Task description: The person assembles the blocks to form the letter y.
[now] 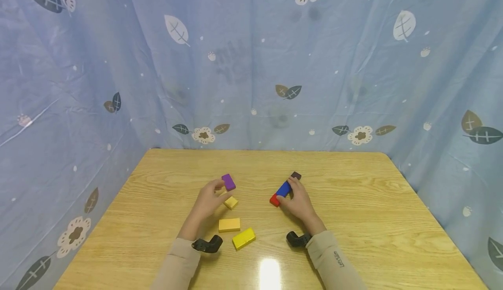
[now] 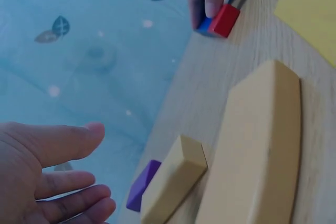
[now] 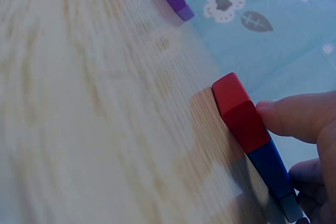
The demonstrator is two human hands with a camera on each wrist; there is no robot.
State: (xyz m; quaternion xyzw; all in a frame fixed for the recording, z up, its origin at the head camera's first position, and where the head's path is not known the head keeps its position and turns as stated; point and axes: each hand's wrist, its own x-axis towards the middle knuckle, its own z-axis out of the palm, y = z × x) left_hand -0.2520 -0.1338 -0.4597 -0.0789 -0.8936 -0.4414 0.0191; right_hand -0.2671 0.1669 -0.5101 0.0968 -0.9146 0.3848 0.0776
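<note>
Blue block (image 1: 283, 189) pinched in right grip (image 1: 299, 201); left grip (image 1: 208, 200) loose, near purple block (image 1: 229, 182).

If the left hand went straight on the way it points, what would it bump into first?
Most likely the purple block, which lies just past the left hand in the head view. Depth is unclear, though, so the hand might pass above it.

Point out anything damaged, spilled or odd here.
One oddity: a faint dark smudge left of centre on the blue curtain, blurrier than its printed leaves; stain or shadow, I can't tell. No spill shows on the table; the red block looks undamaged.
</note>
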